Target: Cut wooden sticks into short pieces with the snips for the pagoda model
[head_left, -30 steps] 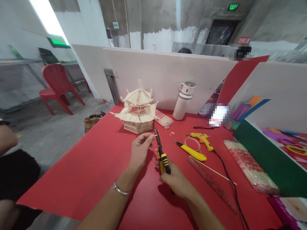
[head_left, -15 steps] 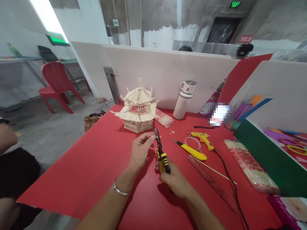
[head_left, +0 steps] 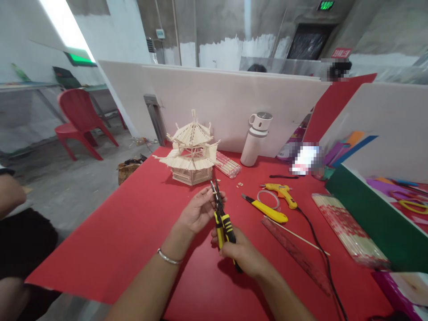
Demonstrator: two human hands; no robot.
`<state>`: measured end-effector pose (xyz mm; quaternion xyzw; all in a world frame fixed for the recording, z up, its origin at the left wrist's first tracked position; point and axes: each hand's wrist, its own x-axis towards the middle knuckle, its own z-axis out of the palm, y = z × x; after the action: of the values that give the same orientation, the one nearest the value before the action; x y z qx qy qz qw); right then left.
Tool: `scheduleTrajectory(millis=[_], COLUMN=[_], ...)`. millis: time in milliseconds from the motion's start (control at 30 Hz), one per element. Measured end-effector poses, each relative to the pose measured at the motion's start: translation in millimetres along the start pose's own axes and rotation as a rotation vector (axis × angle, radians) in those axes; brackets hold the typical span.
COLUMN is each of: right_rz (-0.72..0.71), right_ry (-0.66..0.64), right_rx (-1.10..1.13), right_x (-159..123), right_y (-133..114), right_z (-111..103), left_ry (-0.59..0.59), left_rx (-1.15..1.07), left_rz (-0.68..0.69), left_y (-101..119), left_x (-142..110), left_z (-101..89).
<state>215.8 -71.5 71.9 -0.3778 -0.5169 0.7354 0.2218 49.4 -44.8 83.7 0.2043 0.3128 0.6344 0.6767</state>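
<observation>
Yellow-and-black pliers [head_left: 227,225] are gripped by my right hand [head_left: 244,252], their jaws slightly apart and pointing away from me. At the jaws, my left hand [head_left: 197,209] has its fingers bent around a short pale stick piece [head_left: 215,192], mostly hidden by fingers and metal. Left fingertips also show on the far side of the jaws. Just beyond stands a pagoda-like model [head_left: 192,154] built of thin wooden sticks. Tiny cut stick bits [head_left: 240,184] lie on the red tabletop [head_left: 133,232] to the right of the jaws.
To the right lie a yellow utility knife [head_left: 269,211], a glue gun [head_left: 282,192] with its black cord, a ruler [head_left: 294,254] and a thin stick [head_left: 297,236]. Packs of sticks [head_left: 349,229], a flask [head_left: 254,140] and a green box wall [head_left: 371,218] stand around. White boards [head_left: 207,93] close the back.
The pliers and both hands have shifted slightly left, and the jaws are wider apart. Fingers of my left hand now reach behind the jaws.
</observation>
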Motion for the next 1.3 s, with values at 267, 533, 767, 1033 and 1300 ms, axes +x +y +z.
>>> scheduleTrajectory(millis=[267, 533, 767, 1033, 1300], right_rz=[-0.025, -0.046, -0.018, 0.075, -0.024], right_ry=[-0.029, -0.04, -0.078, -0.034, 0.127], right_rx=[-0.014, -0.044, -0.055, -0.088, -0.222], right_x=[0.6, 1.1, 0.1, -0.6, 10.6], right_y=[0.4, 2.6, -0.2, -8.3, -0.4], right_z=[-0.9, -2.0, -1.0, -11.7, -26.3], left_ry=[-0.016, -0.016, 0.077, 0.53, 0.493], left_rx=[0.004, 0.018, -0.106, -0.38, -0.223], left_rz=[-0.025, -0.03, -0.029, 0.117, 0.065], left_y=[-0.9, -1.0, 4.9, 31.6, 4.1], left_x=[0.6, 0.6, 4.2, 22.1, 35.0], left_z=[-1.9, -7.3, -5.0, -24.9, -37.7])
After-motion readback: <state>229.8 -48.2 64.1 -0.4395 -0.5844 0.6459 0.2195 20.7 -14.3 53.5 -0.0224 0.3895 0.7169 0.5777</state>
